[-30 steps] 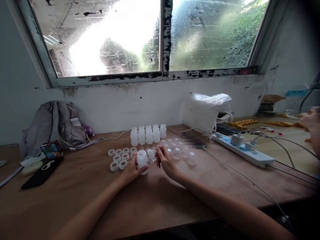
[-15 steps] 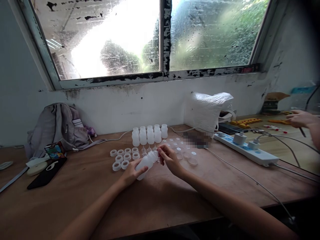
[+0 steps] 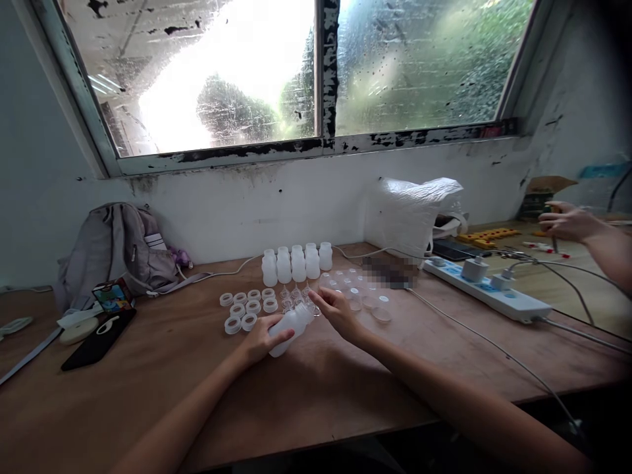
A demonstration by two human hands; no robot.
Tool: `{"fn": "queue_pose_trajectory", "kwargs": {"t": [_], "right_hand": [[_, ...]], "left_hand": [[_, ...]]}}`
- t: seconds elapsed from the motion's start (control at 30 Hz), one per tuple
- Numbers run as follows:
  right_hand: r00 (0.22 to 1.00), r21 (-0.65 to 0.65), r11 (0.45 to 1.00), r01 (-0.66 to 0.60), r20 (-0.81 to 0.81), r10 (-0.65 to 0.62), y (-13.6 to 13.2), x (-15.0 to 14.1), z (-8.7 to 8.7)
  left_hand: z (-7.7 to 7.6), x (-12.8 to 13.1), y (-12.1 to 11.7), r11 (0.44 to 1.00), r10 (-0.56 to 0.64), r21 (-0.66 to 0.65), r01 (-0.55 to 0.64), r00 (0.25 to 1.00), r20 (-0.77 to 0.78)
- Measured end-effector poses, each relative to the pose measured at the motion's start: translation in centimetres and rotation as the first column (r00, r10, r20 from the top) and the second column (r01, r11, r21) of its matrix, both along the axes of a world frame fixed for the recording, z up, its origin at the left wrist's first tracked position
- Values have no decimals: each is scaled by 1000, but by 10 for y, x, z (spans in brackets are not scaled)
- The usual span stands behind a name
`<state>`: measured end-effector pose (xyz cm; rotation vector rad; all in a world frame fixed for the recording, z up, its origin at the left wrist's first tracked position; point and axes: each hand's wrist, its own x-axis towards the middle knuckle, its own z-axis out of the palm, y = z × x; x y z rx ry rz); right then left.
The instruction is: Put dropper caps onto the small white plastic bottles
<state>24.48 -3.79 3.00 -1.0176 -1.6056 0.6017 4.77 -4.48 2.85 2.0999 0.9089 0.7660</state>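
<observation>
Leaning white bottle [image 3: 292, 323], frosted and faintly translucent

A patch of blur covered the dark thing [image 3: 390, 271] by the white bag [image 3: 407, 214]. The picture's edge cut off the other person's arm [image 3: 612, 247]. The clear bits [image 3: 296, 296] were maybe too small to tell.

No text, label, brand, number or sign is legible; the print on the box [image 3: 113, 295] is too small to read.
</observation>
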Motion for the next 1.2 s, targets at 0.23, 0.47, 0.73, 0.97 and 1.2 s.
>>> {"fn": "queue_pose_trajectory", "kwargs": {"t": [0.23,0.47,0.73,0.97,1.2], "right_hand": [[980,-112,984,-138,130,152,5,8,5],[938,-134,958,-254,208,278,0,14,13],[932,-111,971,-211,278,235,14,15,1],[910,-211,919,-333,183,372,-2,16,10],[929,-197,921,-336,95,359,-9,9,13]], "left_hand": [[0,-1,0,999,-20,-28,20,1000,-9],[2,-3,0,999,-34,8,35,998,-44],[-8,-4,-3,872,244,475,-117,946,-215],[-12,-13,12,646,383,755,-109,902,-197],[-9,-8,5,914,211,377,-153,970,-119]]}}
